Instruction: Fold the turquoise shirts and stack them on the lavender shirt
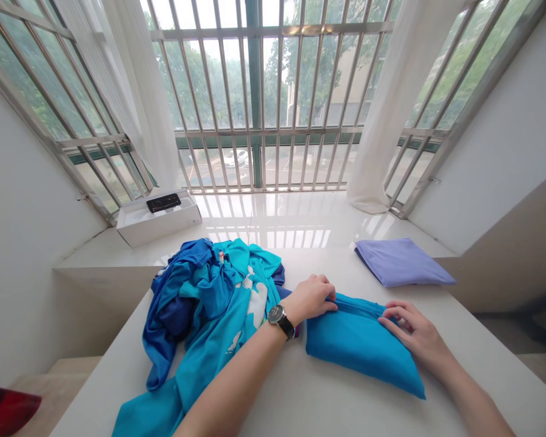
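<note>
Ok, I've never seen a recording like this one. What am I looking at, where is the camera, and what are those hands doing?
There is no machine here: these are a person's two bare hands, seen from one camera worn on their head, looking forward and down. The left hand, with a black-strapped wristwatch on its wrist, and the right hand are both at a folded bright blue cloth on a white table. Nearby lie a crumpled heap of blue and turquoise clothes and a folded lavender cloth.
</note>
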